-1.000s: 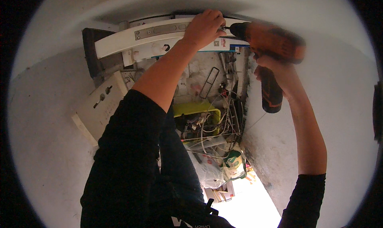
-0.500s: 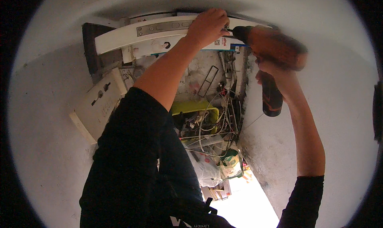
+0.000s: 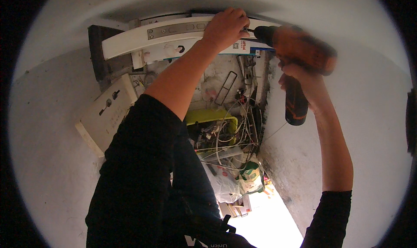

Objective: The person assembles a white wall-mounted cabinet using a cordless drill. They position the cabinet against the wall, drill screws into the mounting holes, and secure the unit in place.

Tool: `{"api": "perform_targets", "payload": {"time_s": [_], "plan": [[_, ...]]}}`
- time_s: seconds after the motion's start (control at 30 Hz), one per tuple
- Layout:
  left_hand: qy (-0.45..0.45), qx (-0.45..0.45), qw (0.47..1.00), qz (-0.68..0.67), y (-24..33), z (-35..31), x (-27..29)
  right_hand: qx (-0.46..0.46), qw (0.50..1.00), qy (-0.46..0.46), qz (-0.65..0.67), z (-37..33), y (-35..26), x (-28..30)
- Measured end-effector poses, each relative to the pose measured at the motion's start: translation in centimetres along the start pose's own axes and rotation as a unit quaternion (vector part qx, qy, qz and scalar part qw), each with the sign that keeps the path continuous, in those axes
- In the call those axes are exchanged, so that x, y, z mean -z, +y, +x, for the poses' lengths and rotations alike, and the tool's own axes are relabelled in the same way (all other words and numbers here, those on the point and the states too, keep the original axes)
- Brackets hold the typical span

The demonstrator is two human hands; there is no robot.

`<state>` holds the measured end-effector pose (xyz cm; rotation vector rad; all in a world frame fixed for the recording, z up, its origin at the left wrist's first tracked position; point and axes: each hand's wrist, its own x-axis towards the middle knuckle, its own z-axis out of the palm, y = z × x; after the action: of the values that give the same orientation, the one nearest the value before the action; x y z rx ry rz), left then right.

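Orange-and-black cordless drill (image 3: pixel 304 50), bit pointing left
We see it near the right end of the white door edge (image 3: pixel 117 47), grey lock faceplate (image 3: pixel 177 29) inset.

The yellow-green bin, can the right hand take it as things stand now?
Probably not: the right hand is closed around the orange drill, so not free for the bin.

On my feed the wearer's left sleeve (image 3: pixel 134 157) is black, loose and creased, ending around the elbow; the right sleeve (image 3: pixel 332 211) is black too, with a plain hem on the forearm. Past the hems I see bare forearms (image 3: pixel 338 152), a bare left hand (image 3: pixel 226 28) and a bare right hand (image 3: pixel 302 78). The trousers (image 3: pixel 193 174) look dark, faintly bluish. Low down, black fabric (image 3: pixel 173 233) carries an angular white mark (image 3: pixel 195 241) and small pale lettering.
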<state>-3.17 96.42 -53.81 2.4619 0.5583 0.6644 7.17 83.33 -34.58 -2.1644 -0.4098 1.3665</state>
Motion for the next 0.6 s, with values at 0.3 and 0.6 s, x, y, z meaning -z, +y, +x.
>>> {"api": "perform_targets", "payload": {"time_s": [0.3,0.6], "plan": [[-0.001,-0.002,1.0,-0.011,0.2,0.0,0.2,0.012,1.0,0.005,-0.022,-0.1,-0.5,0.2],[0.007,0.015,1.0,-0.018,0.4,0.0,0.2,0.027,0.996,-0.026,-0.087,0.6,-2.1,0.9]]}}
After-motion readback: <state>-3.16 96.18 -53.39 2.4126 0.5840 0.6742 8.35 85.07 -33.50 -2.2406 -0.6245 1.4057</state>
